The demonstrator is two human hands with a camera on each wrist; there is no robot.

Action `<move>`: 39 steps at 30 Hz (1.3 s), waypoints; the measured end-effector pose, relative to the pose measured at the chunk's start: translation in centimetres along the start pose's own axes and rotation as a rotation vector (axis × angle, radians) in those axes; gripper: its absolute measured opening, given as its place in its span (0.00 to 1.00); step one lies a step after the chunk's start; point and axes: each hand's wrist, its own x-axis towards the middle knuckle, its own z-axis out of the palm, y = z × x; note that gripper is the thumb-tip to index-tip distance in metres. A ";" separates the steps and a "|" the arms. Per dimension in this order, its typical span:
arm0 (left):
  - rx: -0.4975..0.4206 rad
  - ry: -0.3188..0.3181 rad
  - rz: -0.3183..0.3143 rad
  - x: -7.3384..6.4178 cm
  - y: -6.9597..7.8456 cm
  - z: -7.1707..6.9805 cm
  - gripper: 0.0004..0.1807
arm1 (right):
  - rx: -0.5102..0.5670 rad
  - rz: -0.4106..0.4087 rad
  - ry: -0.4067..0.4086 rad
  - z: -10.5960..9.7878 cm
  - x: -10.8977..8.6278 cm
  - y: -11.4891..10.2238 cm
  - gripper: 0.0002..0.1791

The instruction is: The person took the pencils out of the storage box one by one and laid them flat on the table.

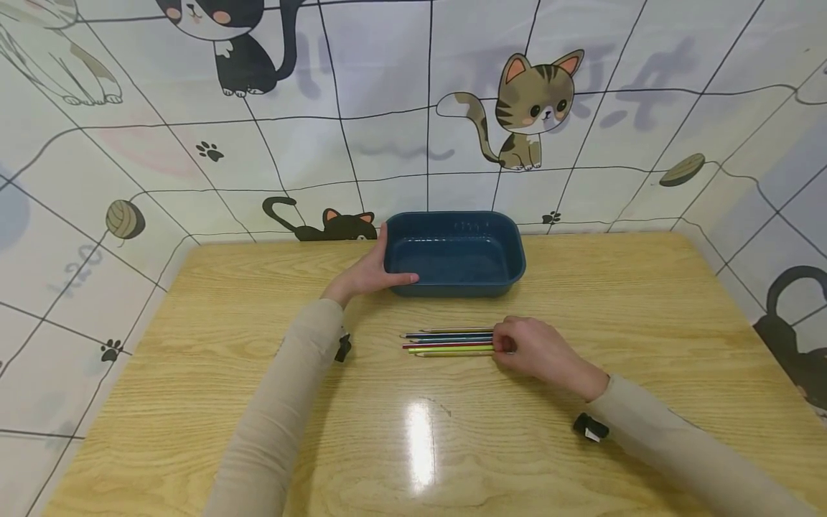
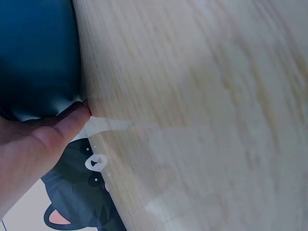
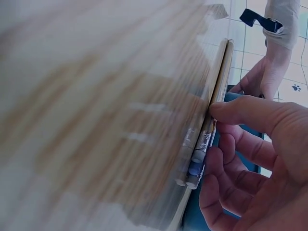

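A dark blue rectangular basin stands at the back of the wooden table. My left hand rests against its left end, thumb laid straight across the front left corner and fingers extended along the side. In the left wrist view, a fingertip touches the basin wall low down. Several pencils of different colours lie side by side in front of the basin. Over their right ends, my right hand pinches pencils between thumb and fingers; how many it holds is hidden.
The table meets a white cloth backdrop with printed cats and grid lines, at the back and on both sides. Black straps hang at both wrists, the right strap beneath the sleeve. A light reflection lies on the tabletop near the front.
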 end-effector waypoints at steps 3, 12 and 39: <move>0.004 0.001 0.001 0.1 -0.1 0.0 0.67 | 0.019 0.012 0.004 0.0 0.0 0.0 0.12; 0.010 0.009 0.003 0.2 -0.2 0.0 0.67 | 0.138 0.011 0.016 0.1 0.0 0.3 0.10; 0.021 0.004 0.007 0.0 -0.2 0.0 0.67 | 0.462 -0.051 0.015 -1.5 1.2 0.4 0.10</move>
